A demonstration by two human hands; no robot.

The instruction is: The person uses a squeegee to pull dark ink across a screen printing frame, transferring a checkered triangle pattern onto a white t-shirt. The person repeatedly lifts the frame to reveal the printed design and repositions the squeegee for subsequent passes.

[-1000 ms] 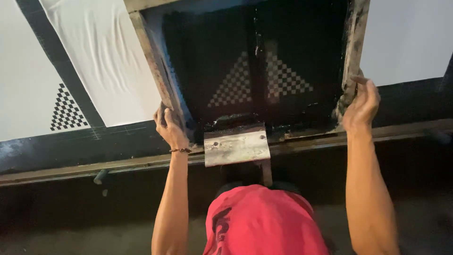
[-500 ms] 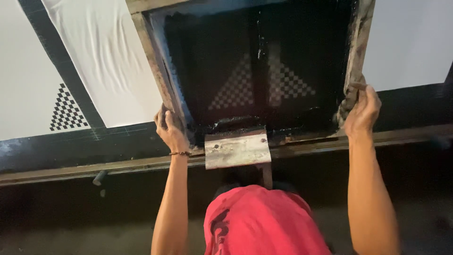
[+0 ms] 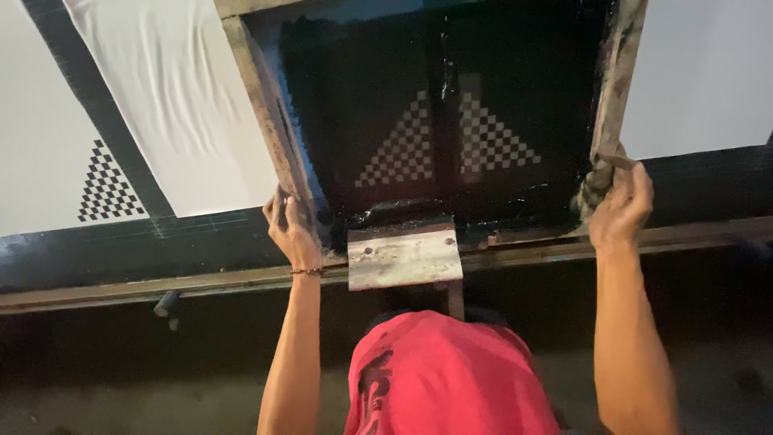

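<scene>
A wooden screen-printing frame (image 3: 266, 121) with a black, ink-covered mesh lies on a long dark table. A checkered triangle pattern (image 3: 447, 145) shows in the mesh. My left hand (image 3: 291, 225) grips the frame's left rail near its lower corner. My right hand (image 3: 618, 205) grips the right rail (image 3: 618, 89) at its lower end, with a dark rag under the fingers. A grey wooden squeegee (image 3: 404, 256) rests at the frame's near edge between my hands.
White cloth (image 3: 173, 105) lies to the left of the frame, and another piece (image 3: 60, 161) printed with a black checkered triangle lies further left. More white cloth (image 3: 700, 72) lies on the right. The table's wooden edge rail (image 3: 145, 286) runs across. My red shirt (image 3: 451, 379) fills the lower middle.
Both hands keep their grip on the rails, and the frame has shifted very slightly within the view. Nothing was let go.
</scene>
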